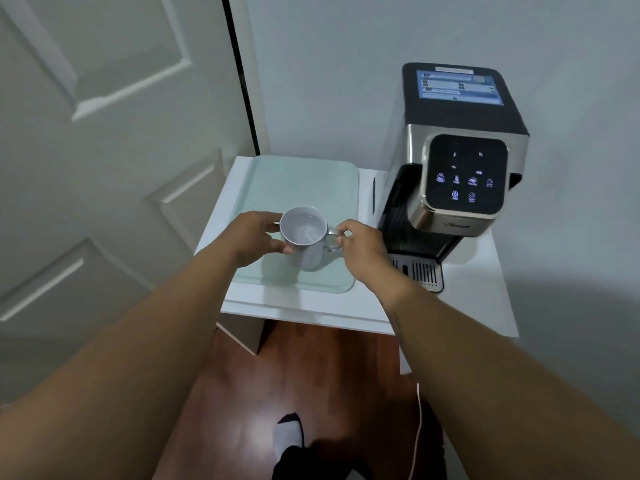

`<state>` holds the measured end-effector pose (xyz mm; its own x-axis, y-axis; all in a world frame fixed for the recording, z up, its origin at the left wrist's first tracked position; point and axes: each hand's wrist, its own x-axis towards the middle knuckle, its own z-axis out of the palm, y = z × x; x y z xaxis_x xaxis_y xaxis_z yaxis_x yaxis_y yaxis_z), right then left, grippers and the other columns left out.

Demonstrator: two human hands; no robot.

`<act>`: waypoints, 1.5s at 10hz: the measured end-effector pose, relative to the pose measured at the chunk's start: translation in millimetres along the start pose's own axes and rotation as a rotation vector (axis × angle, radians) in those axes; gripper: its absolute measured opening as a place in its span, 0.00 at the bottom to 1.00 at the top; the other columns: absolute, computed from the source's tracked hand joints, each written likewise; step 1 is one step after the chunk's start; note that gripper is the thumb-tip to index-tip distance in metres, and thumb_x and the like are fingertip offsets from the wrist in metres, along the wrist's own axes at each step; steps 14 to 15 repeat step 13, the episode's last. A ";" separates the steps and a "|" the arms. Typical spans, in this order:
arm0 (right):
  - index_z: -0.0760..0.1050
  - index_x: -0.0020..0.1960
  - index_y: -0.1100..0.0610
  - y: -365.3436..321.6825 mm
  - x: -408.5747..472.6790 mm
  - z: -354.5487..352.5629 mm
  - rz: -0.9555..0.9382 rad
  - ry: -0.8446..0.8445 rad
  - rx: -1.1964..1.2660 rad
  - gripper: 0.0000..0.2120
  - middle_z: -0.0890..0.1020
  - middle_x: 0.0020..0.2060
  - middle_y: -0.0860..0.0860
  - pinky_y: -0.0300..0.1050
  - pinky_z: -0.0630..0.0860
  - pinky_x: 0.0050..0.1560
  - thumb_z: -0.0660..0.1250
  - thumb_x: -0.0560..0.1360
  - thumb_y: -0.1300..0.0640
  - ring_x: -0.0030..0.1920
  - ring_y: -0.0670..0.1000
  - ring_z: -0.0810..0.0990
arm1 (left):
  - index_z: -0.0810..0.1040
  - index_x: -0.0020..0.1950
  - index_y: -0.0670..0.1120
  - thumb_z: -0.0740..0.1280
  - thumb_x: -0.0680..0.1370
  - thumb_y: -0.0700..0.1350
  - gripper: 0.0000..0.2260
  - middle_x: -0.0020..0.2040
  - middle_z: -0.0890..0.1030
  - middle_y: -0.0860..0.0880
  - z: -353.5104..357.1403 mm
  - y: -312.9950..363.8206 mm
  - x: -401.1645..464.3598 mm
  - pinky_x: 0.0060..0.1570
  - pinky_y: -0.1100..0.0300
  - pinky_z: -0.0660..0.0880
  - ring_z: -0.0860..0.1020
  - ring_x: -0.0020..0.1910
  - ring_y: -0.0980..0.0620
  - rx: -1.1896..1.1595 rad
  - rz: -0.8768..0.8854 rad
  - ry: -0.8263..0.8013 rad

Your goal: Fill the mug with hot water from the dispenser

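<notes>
Grip: left hand (254, 237) cups the mug (304, 237) body; right hand (360, 245) pinches its handle.
Mug: on the glass tray (304, 181), left half of the desk (485, 271), apparently empty.
Dispenser (460, 161): right side, drip grate (420, 271) bare.
Progress: early; placing under the spout and dispensing remain.

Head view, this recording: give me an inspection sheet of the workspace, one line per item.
Surface: white table carrying a pale tray.
Job's things: white mug upright on the tray; dispenser at right, panel icons lit, drip grille bare.
Clutter: nothing seen.
Hands: left hand on the mug's side; right hand gripping its handle.
Cables: thin white cord hanging beside the table.
Surroundings: panelled door, grey wall, wooden floor.
</notes>
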<state>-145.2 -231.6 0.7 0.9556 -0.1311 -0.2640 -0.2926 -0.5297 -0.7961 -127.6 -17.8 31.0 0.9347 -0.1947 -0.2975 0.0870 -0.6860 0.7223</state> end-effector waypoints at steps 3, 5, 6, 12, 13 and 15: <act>0.81 0.56 0.58 -14.8 72.7 47.5 0.049 0.040 -0.024 0.10 0.80 0.50 0.55 0.40 0.66 0.32 0.61 0.83 0.65 0.41 0.55 0.72 | 0.79 0.66 0.53 0.77 0.70 0.38 0.26 0.62 0.82 0.54 -28.6 -46.5 76.6 0.61 0.60 0.71 0.77 0.62 0.60 -0.067 -0.001 -0.041; 0.80 0.58 0.61 -23.5 89.5 48.9 -0.003 0.059 -0.078 0.10 0.81 0.50 0.56 0.38 0.67 0.31 0.60 0.84 0.65 0.36 0.50 0.73 | 0.79 0.66 0.54 0.78 0.69 0.38 0.27 0.61 0.82 0.54 -40.1 -47.3 97.9 0.64 0.57 0.72 0.78 0.62 0.57 -0.058 0.020 -0.052; 0.80 0.58 0.61 -23.8 96.8 51.4 -0.004 0.061 -0.079 0.10 0.81 0.49 0.55 0.37 0.65 0.31 0.61 0.83 0.65 0.36 0.49 0.73 | 0.79 0.66 0.54 0.77 0.70 0.39 0.27 0.59 0.82 0.56 -42.0 -50.1 107.8 0.62 0.59 0.70 0.79 0.61 0.58 -0.045 0.028 -0.066; 0.75 0.70 0.58 -26.7 111.5 49.7 0.054 0.034 -0.012 0.17 0.82 0.63 0.60 0.36 0.69 0.35 0.62 0.83 0.64 0.51 0.54 0.75 | 0.69 0.74 0.49 0.77 0.71 0.52 0.34 0.69 0.75 0.48 -34.8 -54.9 122.4 0.58 0.56 0.72 0.77 0.63 0.47 0.104 -0.055 -0.015; 0.67 0.78 0.54 -29.0 105.0 46.9 0.043 0.027 -0.005 0.24 0.78 0.68 0.60 0.39 0.70 0.48 0.63 0.83 0.63 0.57 0.56 0.76 | 0.64 0.77 0.46 0.76 0.72 0.54 0.38 0.72 0.72 0.46 -34.7 -47.7 111.5 0.59 0.53 0.71 0.73 0.68 0.44 0.269 -0.102 0.025; 0.67 0.78 0.54 -29.0 105.0 46.9 0.043 0.027 -0.005 0.24 0.78 0.68 0.60 0.39 0.70 0.48 0.63 0.83 0.63 0.57 0.56 0.76 | 0.64 0.77 0.46 0.76 0.72 0.54 0.38 0.72 0.72 0.46 -34.7 -47.7 111.5 0.59 0.53 0.71 0.73 0.68 0.44 0.269 -0.102 0.025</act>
